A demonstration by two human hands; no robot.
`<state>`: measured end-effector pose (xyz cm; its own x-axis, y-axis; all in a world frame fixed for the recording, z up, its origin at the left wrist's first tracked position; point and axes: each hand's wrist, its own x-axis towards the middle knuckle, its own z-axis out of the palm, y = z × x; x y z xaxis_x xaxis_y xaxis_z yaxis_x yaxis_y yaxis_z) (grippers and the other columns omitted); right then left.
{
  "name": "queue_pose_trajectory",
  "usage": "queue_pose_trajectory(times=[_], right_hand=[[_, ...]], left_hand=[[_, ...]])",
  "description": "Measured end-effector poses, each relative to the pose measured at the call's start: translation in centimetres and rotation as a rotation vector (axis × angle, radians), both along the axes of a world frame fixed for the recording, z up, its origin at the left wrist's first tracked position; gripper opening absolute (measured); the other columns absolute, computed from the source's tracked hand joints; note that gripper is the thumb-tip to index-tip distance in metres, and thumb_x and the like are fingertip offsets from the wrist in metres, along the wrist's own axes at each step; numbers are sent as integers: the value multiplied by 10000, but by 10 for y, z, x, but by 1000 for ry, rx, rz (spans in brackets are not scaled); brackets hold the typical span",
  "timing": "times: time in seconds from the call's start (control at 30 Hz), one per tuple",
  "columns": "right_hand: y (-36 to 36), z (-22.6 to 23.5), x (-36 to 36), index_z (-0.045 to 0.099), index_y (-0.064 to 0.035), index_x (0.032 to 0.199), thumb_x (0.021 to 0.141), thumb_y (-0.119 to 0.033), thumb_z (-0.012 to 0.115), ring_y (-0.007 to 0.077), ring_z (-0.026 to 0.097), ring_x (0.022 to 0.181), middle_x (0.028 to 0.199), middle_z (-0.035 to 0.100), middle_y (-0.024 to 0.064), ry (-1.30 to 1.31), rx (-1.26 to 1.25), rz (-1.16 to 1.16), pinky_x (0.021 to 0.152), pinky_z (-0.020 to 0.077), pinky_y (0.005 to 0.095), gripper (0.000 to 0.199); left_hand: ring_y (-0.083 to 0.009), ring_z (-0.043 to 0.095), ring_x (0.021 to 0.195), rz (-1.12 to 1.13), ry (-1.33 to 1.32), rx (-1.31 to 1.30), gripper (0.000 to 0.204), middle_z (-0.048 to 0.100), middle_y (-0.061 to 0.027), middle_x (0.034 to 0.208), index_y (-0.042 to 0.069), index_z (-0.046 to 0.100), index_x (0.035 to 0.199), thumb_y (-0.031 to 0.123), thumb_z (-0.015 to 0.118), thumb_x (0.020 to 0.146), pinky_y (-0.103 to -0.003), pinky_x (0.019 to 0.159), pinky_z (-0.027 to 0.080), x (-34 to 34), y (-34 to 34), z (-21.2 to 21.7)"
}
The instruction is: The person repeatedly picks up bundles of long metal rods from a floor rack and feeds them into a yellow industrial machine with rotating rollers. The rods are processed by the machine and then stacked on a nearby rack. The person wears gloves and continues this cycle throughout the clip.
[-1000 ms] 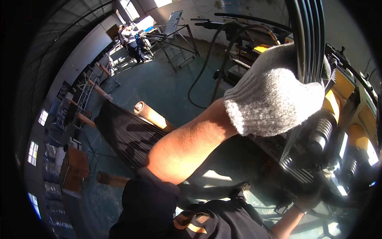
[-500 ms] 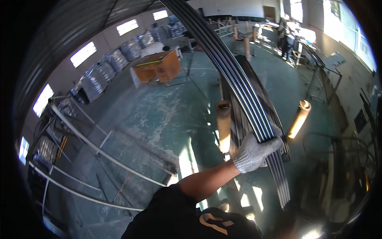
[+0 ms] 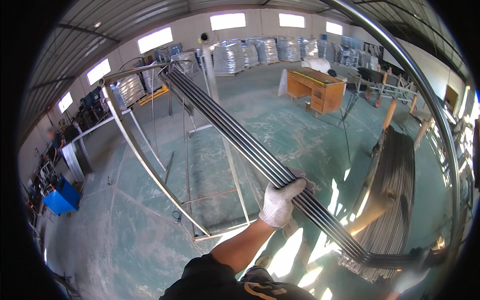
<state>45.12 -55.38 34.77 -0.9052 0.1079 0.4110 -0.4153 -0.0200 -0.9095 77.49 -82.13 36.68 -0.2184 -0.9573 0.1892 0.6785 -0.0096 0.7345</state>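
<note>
A bundle of several dark, shiny metal tubes (image 3: pixel 232 132) slants across the view from far left to near right. My left hand (image 3: pixel 281 201), in a pale knit glove, is closed around its middle with the thumb on top. The tubes bend near the lower right. There my right hand (image 3: pixel 414 274), also gloved and partly in shadow, grips the bent part. Past that hand, a shiny curved tube (image 3: pixel 434 95) sweeps up along the right; whether it belongs to the bundle I cannot tell. The bundle's far end is by the top of a metal frame (image 3: pixel 132 137).
A pile of long metal strips or tubes (image 3: pixel 397 175) lies to the right, beside upright brown posts (image 3: pixel 390 114). A wooden desk (image 3: pixel 327 95) stands farther back. Wrapped pallets (image 3: pixel 229 57) line the wall. A blue box (image 3: pixel 62 195) and a person (image 3: pixel 54 142) are at the left.
My view has turned left. The bundle has swung from pointing ahead to pointing far left, over beside the metal frame. The left hand keeps its hold; the right hand has come into view.
</note>
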Motion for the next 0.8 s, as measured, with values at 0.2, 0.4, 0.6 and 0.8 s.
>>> queue_pose_trajectory(times=[0.2, 0.4, 0.6, 0.8], right_hand=[[-168, 74, 63, 728, 51, 1199, 1109, -326, 741, 145, 682, 808, 924, 733, 85, 190, -100, 324, 713, 554, 291, 389], [-400, 278, 270, 770, 20, 1169, 1059, -101, 604, 196, 706, 762, 978, 750, 106, 792, 257, 520, 721, 556, 323, 233], [-466, 301, 405, 806, -41, 1076, 1010, -298, 642, 260, 689, 1025, 1061, 734, 113, 1382, 212, 731, 862, 571, 425, 312], [-451, -4, 376, 768, -96, 845, 962, -204, 682, 282, 744, 899, 882, 717, 107, 1448, 215, 1460, 788, 617, 440, 181]], left_hand=[[-326, 750, 860, 211, 136, -21, 148, 742, -166, 909, -21, 682, 1076, 31, 668, 938, -472, 858, 647, 137, -119, 28], [-324, 714, 919, 295, 465, -45, 73, 723, -131, 916, 30, 680, 1003, 95, 680, 969, -563, 1123, 518, 318, -246, 44], [-319, 705, 1298, 43, 339, -471, 335, 780, -166, 1321, 33, 744, 1279, 294, 668, 1082, -562, 1249, 435, 351, -307, 15], [-240, 647, 1013, 322, -197, -91, 402, 670, -116, 1006, 20, 613, 1314, 378, 613, 1134, -461, 1000, 550, 255, -211, -64]])
